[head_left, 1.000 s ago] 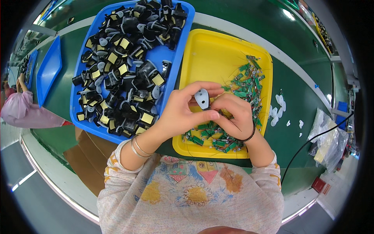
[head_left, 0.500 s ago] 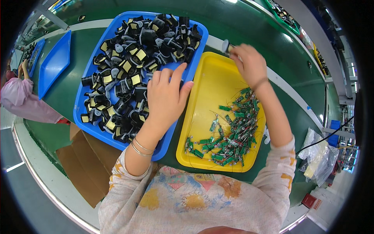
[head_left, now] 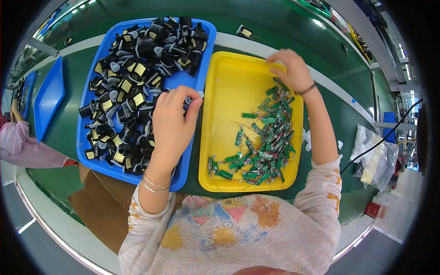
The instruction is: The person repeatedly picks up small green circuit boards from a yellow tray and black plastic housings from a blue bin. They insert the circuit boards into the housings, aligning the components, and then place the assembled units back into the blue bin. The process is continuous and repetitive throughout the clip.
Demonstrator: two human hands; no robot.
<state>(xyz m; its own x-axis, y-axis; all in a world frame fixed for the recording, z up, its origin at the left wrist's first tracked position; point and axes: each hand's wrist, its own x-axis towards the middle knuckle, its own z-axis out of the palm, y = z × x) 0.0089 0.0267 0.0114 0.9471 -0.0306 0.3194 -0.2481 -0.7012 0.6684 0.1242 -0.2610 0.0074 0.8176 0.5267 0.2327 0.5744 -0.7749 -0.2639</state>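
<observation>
My left hand (head_left: 174, 123) is over the right side of a blue tray (head_left: 185, 172), its thumb and fingers closed on a small black part with a grey tab (head_left: 198, 95), mostly hidden by the fingers. The tray is heaped with similar black plastic parts (head_left: 133, 87), many with a cream pad and a grey rounded piece. Above the far right corner of a yellow tray (head_left: 224, 96), my right hand (head_left: 293, 71) has its fingers curved and apart with nothing visible in them. Small green circuit boards with thin wires (head_left: 272, 137) lie piled in that tray's right half.
One black part with a cream pad (head_left: 246, 32) lies on the green surface beyond a pale strip (head_left: 233, 42). An angled blue tray (head_left: 49, 98) and a co-worker in pink (head_left: 27, 142) are at left. Cardboard (head_left: 98, 201) sits below; plastic bags (head_left: 373, 153) lie right.
My right hand has let go of a black part, which now lies on the far green surface, and has drawn back. My left hand has closed on another part. The view has shifted slightly.
</observation>
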